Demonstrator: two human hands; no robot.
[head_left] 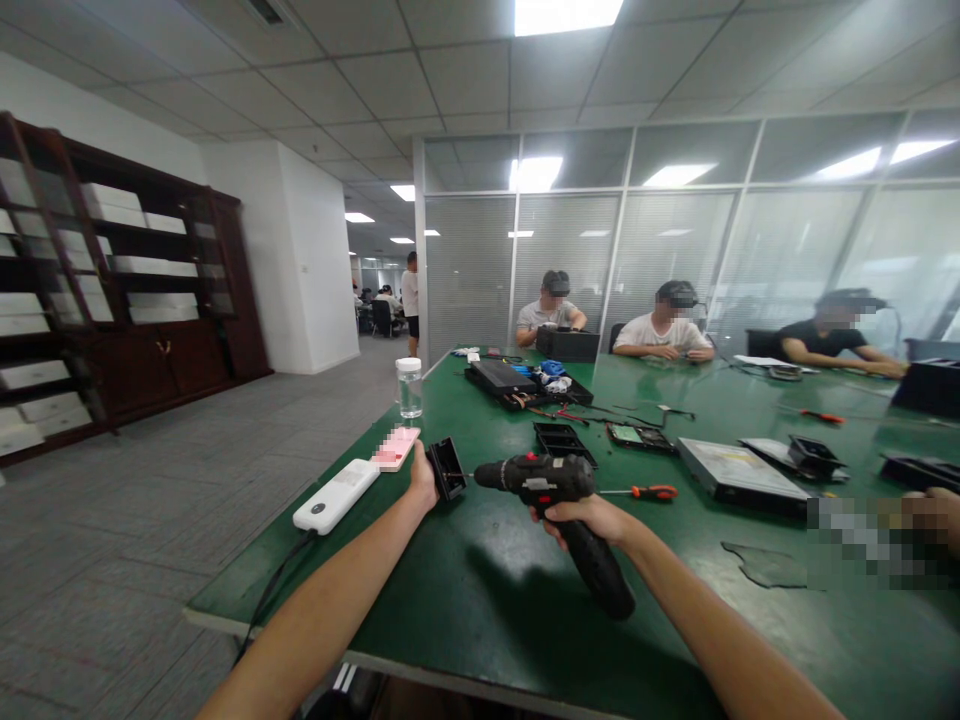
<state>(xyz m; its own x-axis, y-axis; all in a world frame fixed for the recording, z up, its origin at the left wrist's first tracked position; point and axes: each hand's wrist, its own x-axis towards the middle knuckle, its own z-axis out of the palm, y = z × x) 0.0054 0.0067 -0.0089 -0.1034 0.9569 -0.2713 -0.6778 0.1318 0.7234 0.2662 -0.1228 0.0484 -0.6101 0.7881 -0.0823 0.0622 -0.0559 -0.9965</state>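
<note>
My right hand (589, 517) is wrapped round the grip of a black cordless drill (536, 477), its chuck pointing left. In my left hand (424, 475) a small black plastic housing (448, 468) is held up with its open side turned toward the drill. The thin bit reaches to the housing; whether it touches a screw inside is too small to tell. Beyond the drill lies a black plastic frame (564, 442) with compartments. A screwdriver with an orange and black handle (654, 492) rests to the right of the drill.
On the left stand a white power bank-like device (336, 497) with a cable, a pink phone (396, 448) and a clear jar (409, 390). A flat metal drive (739, 472), a circuit board (637, 436) and opened equipment (517, 380) lie farther off. Several people sit across the green table (420, 600).
</note>
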